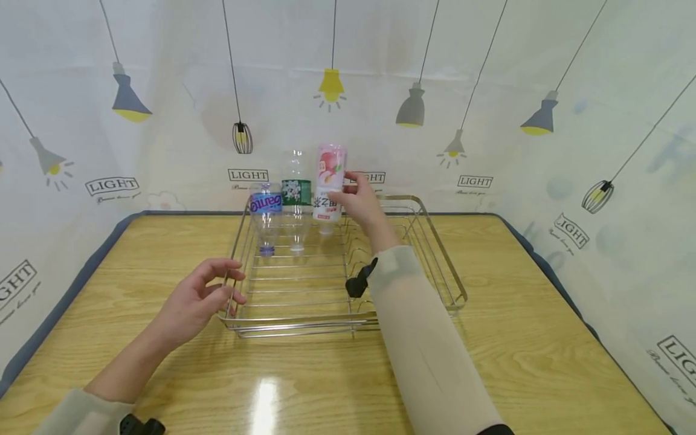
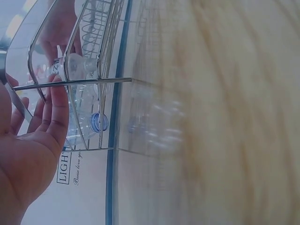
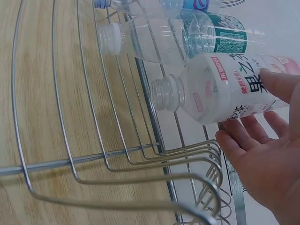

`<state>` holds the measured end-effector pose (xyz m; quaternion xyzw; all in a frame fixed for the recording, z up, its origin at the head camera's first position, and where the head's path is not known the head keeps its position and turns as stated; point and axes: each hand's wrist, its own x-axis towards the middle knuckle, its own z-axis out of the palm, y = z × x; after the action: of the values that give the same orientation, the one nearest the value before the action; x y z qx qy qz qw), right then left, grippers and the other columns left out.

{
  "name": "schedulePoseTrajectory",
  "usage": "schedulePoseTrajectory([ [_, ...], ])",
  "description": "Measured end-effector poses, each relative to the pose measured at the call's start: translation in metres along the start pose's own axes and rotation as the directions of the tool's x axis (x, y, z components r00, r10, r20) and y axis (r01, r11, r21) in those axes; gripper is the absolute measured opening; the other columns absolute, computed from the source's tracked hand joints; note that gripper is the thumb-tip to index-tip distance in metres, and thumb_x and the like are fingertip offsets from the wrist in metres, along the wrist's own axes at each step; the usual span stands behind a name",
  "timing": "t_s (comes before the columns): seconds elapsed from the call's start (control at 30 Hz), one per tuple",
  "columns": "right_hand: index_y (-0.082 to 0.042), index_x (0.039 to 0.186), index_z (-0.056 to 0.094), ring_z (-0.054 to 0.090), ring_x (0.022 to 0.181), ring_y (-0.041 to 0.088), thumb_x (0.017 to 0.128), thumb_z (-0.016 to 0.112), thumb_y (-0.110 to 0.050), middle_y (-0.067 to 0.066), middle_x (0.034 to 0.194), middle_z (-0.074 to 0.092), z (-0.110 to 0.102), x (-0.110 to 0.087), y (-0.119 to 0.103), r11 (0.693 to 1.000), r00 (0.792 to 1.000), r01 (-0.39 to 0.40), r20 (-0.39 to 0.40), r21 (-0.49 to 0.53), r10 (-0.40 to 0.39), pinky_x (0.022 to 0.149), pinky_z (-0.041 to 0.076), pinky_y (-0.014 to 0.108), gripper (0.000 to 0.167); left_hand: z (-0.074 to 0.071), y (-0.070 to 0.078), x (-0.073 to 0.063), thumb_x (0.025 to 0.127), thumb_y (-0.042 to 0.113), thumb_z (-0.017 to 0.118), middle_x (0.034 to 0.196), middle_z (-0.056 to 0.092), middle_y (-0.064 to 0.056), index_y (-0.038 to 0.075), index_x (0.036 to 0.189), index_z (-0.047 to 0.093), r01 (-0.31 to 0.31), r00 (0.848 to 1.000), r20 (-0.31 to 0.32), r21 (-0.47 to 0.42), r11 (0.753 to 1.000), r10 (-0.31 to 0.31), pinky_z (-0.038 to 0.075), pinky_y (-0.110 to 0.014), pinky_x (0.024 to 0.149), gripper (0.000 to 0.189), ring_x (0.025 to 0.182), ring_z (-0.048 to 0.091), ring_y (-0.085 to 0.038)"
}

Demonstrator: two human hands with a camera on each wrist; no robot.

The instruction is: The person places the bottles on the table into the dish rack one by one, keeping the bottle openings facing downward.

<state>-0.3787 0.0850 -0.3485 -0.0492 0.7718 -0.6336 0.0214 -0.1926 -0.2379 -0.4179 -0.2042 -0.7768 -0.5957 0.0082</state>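
Observation:
A wire dish rack [image 1: 293, 278] stands on the wooden table. My right hand [image 1: 361, 199] holds a pink and white peach drink bottle [image 1: 328, 181] at the rack's far side. That bottle is neck down and uncapped, its thread visible in the right wrist view; my thumb lies on its label. Left of it, also neck down, are a clear bottle with a green label [image 1: 296, 192] and one with a purple-blue label [image 1: 266, 205]. My left hand [image 1: 190, 299] holds the rack's left side, fingers curled about the rim and wires [image 2: 75, 83].
Bent wire dividers [image 3: 206, 154] rise along the right part of the rack. A white curtain printed with lamps [image 1: 380, 54] hangs behind and around the table [image 1: 505, 290]. The table has a dark blue edge [image 1: 544, 269].

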Motion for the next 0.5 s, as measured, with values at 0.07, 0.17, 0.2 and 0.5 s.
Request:
schedulePoseTrajectory([
  [0.07,-0.020,0.166,0.039,0.062,0.135,0.033,0.103,0.077,-0.019,0.014,0.148,0.060,0.0007,0.0000,0.0020,1.000,1.000,0.006,0.012,-0.009,-0.006,0.120,0.051,0.051,0.074,0.0000,-0.0003,-0.0001,0.111,-0.003,0.052,0.127,0.063,0.001,0.008,0.145,0.053,0.001,1.000,-0.001,0.003,1.000,-0.001,0.066,-0.031,0.073,0.036,0.094,0.078,-0.013],
  [0.17,-0.019,0.166,0.039,0.064,0.133,0.034,0.103,0.076,-0.017,0.016,0.148,0.060,0.0021,0.0003,0.0049,1.000,0.999,0.014,0.030,-0.015,-0.013,0.117,0.054,0.050,0.073,-0.0001,-0.0004,-0.0002,0.111,-0.003,0.052,0.128,0.063,-0.002,0.008,0.145,0.053,-0.003,1.000,-0.002,0.002,1.000,0.003,0.066,-0.031,0.073,0.036,0.094,0.078,-0.014],
  [0.2,-0.018,0.166,0.038,0.064,0.133,0.034,0.104,0.076,-0.016,0.017,0.148,0.059,0.0026,0.0004,0.0059,1.000,0.999,0.017,0.037,-0.018,-0.016,0.116,0.055,0.050,0.073,-0.0001,-0.0004,-0.0002,0.111,-0.003,0.052,0.128,0.063,-0.004,0.008,0.145,0.053,-0.005,1.000,-0.002,0.001,1.000,0.005,0.066,-0.031,0.073,0.036,0.094,0.078,-0.014],
  [0.5,-0.014,0.169,0.032,0.064,0.135,0.038,0.106,0.073,-0.014,0.021,0.154,0.055,0.0067,0.0004,0.0107,0.998,0.998,0.027,0.062,-0.049,-0.024,0.114,0.057,0.051,0.075,0.0000,-0.0003,-0.0012,0.111,-0.002,0.052,0.129,0.062,-0.006,0.008,0.146,0.053,-0.001,1.000,-0.001,-0.003,1.000,0.001,0.066,-0.030,0.074,0.036,0.095,0.078,-0.014],
])
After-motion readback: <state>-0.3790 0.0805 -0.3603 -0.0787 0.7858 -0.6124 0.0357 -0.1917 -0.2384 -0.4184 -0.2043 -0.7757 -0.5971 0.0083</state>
